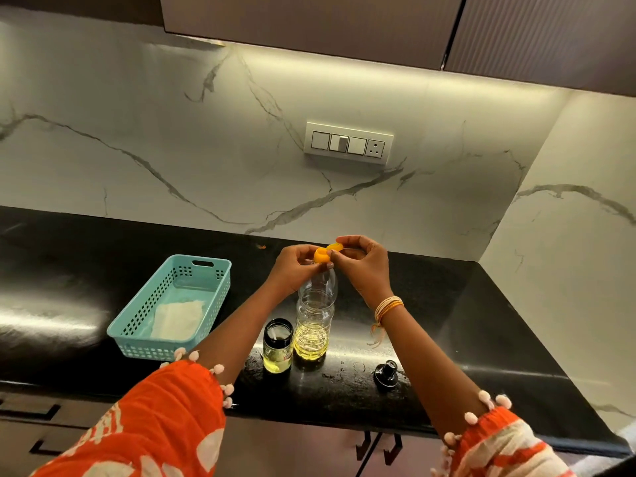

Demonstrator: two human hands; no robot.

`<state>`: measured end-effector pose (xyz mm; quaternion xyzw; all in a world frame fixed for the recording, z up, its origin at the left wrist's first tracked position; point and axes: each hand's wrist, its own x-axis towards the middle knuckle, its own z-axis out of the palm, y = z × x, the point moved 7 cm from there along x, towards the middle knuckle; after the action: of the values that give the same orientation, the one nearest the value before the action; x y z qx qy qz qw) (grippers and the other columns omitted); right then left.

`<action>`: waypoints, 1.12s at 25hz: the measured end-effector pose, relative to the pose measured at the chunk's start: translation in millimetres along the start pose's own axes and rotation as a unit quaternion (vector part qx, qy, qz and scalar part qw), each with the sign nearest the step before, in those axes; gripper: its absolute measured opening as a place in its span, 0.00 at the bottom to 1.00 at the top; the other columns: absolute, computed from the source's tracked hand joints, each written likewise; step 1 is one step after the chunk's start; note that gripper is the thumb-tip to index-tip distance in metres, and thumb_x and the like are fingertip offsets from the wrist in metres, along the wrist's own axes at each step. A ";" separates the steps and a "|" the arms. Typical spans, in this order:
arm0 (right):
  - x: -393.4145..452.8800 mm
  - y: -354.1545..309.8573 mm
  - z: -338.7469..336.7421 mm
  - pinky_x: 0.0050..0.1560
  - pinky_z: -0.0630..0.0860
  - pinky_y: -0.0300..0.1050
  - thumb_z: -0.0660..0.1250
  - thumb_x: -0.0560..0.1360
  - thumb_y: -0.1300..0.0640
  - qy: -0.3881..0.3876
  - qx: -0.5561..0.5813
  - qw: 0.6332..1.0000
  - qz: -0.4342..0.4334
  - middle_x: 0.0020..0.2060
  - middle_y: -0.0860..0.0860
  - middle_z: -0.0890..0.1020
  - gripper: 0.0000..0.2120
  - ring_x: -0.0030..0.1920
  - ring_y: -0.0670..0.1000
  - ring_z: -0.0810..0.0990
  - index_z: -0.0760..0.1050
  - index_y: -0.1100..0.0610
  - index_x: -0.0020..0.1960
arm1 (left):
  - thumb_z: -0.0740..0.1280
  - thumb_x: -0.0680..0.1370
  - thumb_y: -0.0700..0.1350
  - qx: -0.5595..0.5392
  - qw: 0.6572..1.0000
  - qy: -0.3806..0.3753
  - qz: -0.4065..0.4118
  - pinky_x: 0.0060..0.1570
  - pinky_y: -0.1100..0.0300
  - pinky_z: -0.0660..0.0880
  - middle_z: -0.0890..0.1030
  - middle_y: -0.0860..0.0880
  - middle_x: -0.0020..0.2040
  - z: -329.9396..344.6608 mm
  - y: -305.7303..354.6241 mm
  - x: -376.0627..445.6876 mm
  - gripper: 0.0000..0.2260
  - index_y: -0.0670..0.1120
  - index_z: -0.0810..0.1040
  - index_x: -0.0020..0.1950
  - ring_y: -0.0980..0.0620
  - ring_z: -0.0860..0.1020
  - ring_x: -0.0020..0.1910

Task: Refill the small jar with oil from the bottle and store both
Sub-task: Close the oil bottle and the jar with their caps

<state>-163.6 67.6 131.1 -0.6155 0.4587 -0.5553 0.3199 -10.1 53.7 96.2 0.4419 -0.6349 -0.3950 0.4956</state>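
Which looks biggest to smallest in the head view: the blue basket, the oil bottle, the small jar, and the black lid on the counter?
1. Blue basket, clearly largest.
2. Oil bottle, tall and slim.
3. Small jar, well shorter than the bottle beside it.
4. Black lid, smallest.
All four sit at similar nearness, so the order seems safe.

bottle neck [318,270]: hidden behind both hands
jar label [285,357]: too small to read
sleeves [165,425]: cut off by bottom edge
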 end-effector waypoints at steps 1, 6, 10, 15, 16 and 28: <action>0.0 -2.5 0.6 0.47 0.82 0.41 0.77 0.67 0.61 -0.001 -0.001 1.000 -0.010 0.45 0.54 0.84 0.15 0.45 0.49 0.85 0.80 0.60 0.53 | 0.75 0.71 0.40 -0.003 1.000 0.004 0.002 0.54 0.48 0.80 0.85 0.44 0.49 -0.4 -1.0 -0.2 0.11 0.49 0.81 0.52 0.46 0.84 0.49; 3.0 -5.7 7.1 0.50 0.82 0.46 0.77 0.67 0.60 -0.042 -0.037 0.998 -0.040 0.44 0.53 0.85 0.11 0.45 0.50 0.85 0.82 0.58 0.48 | 0.75 0.70 0.38 -0.033 0.999 0.011 -0.004 0.54 0.49 0.80 0.84 0.49 0.46 1.5 -7.6 2.2 0.12 0.53 0.81 0.48 0.48 0.84 0.47; 4.5 -5.4 11.1 0.50 0.82 0.47 0.77 0.67 0.59 -0.061 -0.060 0.995 -0.054 0.44 0.53 0.85 0.09 0.45 0.50 0.85 0.82 0.57 0.47 | 0.74 0.71 0.37 -0.061 0.998 -0.001 -0.019 0.55 0.48 0.79 0.84 0.45 0.48 2.4 -13.2 5.1 0.12 0.47 0.81 0.52 0.47 0.83 0.49; 11.9 -9.3 13.1 0.49 0.82 0.42 0.75 0.69 0.62 -0.098 -0.107 0.987 -0.076 0.45 0.53 0.84 0.09 0.46 0.49 0.84 0.81 0.59 0.48 | 0.75 0.71 0.39 -0.071 0.997 -0.013 -0.030 0.54 0.50 0.80 0.85 0.42 0.50 5.3 -15.9 8.0 0.13 0.42 0.82 0.55 0.46 0.84 0.50; 15.1 -10.3 14.9 0.49 0.82 0.40 0.75 0.70 0.62 -0.114 -0.132 0.981 -0.080 0.45 0.53 0.84 0.10 0.46 0.49 0.84 0.81 0.60 0.51 | 0.75 0.71 0.39 -0.076 0.996 -0.015 -0.035 0.54 0.51 0.80 0.85 0.42 0.50 6.3 -15.4 8.0 0.14 0.41 0.82 0.55 0.46 0.84 0.50; 28.6 -12.3 26.4 0.54 0.79 0.41 0.75 0.70 0.58 -0.172 -0.195 0.965 -0.036 0.50 0.55 0.83 0.16 0.50 0.50 0.82 0.80 0.61 0.56 | 0.73 0.72 0.36 -0.102 0.994 -0.024 -0.040 0.50 0.58 0.80 0.84 0.44 0.49 2.6 -14.5 6.1 0.12 0.43 0.82 0.54 0.50 0.84 0.48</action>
<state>-136.3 42.8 148.7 -0.7686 0.4733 -0.3520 0.2477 -10.9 43.8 83.8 0.4041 -0.5851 -0.4878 0.5064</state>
